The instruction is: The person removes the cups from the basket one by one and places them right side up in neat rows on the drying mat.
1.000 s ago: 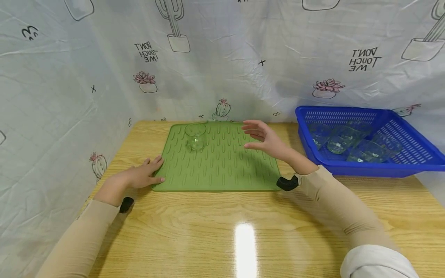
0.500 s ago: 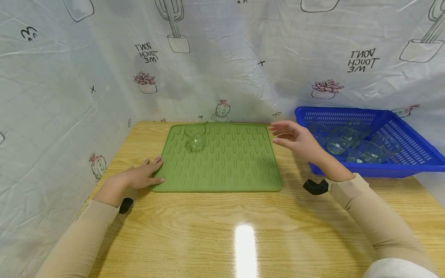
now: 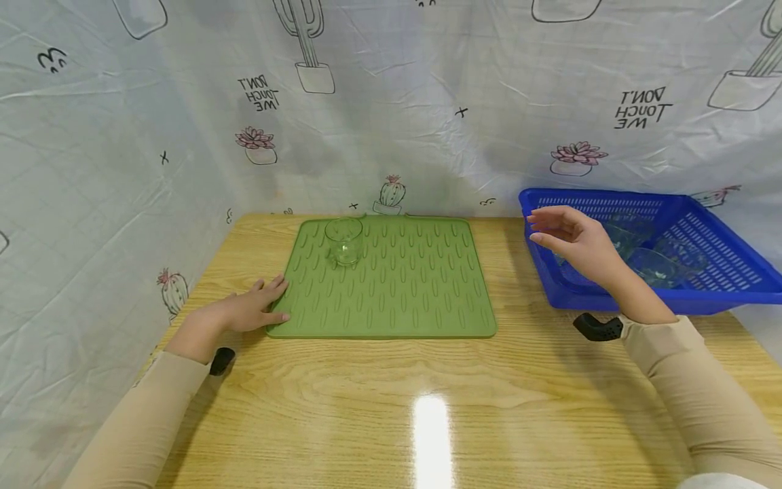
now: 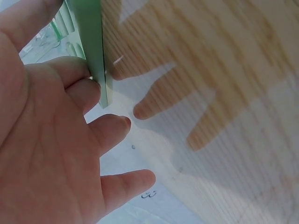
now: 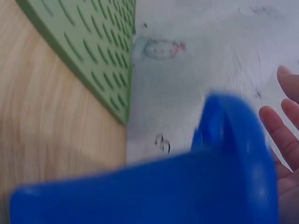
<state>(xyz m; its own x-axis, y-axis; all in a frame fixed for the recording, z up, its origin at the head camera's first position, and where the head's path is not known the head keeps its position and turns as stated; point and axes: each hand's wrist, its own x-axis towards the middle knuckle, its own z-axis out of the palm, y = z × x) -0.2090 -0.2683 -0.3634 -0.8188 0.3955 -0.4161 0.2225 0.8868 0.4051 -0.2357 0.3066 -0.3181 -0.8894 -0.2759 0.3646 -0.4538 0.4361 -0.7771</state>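
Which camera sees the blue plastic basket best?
The head view: it shows most of the blue slotted plastic basket, with clear glass cups inside, though the right hand covers part. The right wrist view catches just a blurry blue piece; the left wrist view shows none.

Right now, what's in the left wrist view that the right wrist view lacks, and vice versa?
Left wrist only: the left hand, fingers at the mat's edge, plus finger-shaped dark patches on the wood.

Right wrist only: the blue basket, large and blurred up close, and the right hand, cut off at the right edge.

Both: part of the green mat, the wooden table and the printed curtain.
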